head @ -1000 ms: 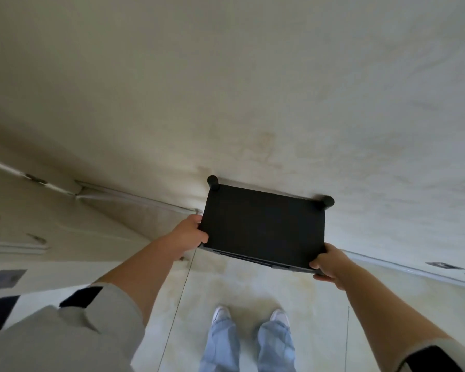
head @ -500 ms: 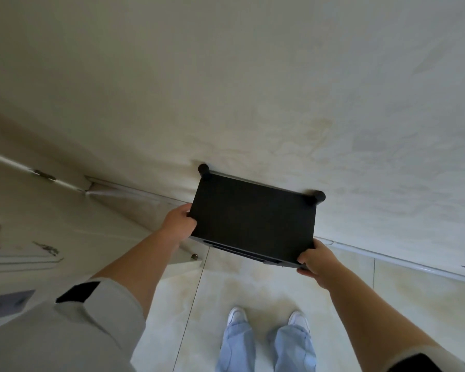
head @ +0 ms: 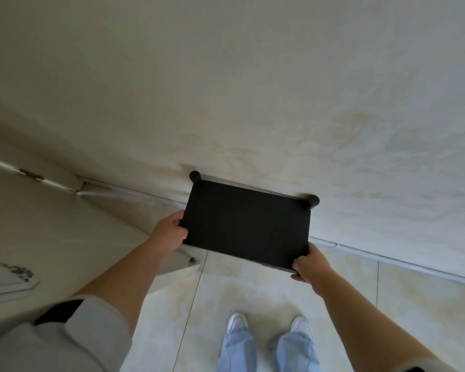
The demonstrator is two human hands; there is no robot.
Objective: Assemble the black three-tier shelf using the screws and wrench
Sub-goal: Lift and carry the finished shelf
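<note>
Wall (head: 253, 89): pale, fills the upper view.
Floor (head: 253, 291): light tiles; person's white shoes (head: 236, 322) below.
Shelf (head: 246, 225): black, top panel facing the camera, far edge against the wall, two round post caps at far corners.
Left hand (head: 169, 234): grips the shelf's left edge.
Right hand (head: 310, 267): grips the near right corner.

Cream wall (head: 226, 76), pale marbled floor tiles (head: 427, 304), white baseboard (head: 387, 260)

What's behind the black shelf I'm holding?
Behind the shelf is the cream wall; two round post caps sit close against it. The baseboard runs behind it too, hidden where the top panel covers it. Lower tiers are out of sight.
</note>
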